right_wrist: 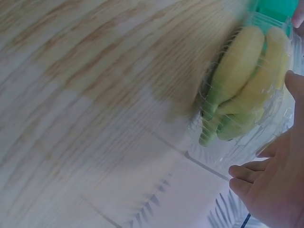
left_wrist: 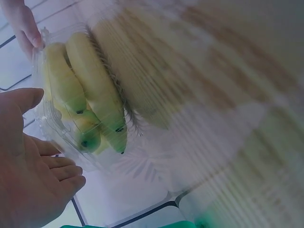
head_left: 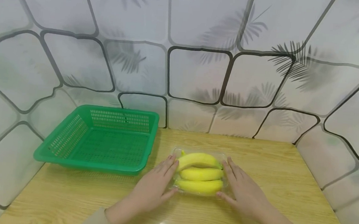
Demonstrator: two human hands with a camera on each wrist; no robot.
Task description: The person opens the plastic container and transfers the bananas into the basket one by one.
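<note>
A clear plastic box [head_left: 201, 151] with several yellow bananas [head_left: 201, 173] inside rests on the table in the head view. My left hand [head_left: 155, 183] lies along its left end, fingers straight and thumb by the near corner. At the opposite end, my right hand [head_left: 246, 190] touches the box the same way, its fingers extended forward. Both wrist views show the bananas' green tips through the plastic. Neither the left palm [left_wrist: 33, 180] nor the right palm [right_wrist: 280, 190] wraps round the box.
A green plastic basket [head_left: 148, 152] with slotted sides stands on the wooden table [head_left: 259, 151], left of the box. Behind the table and along both sides rise walls [head_left: 198, 74] with a stone-and-leaf pattern.
</note>
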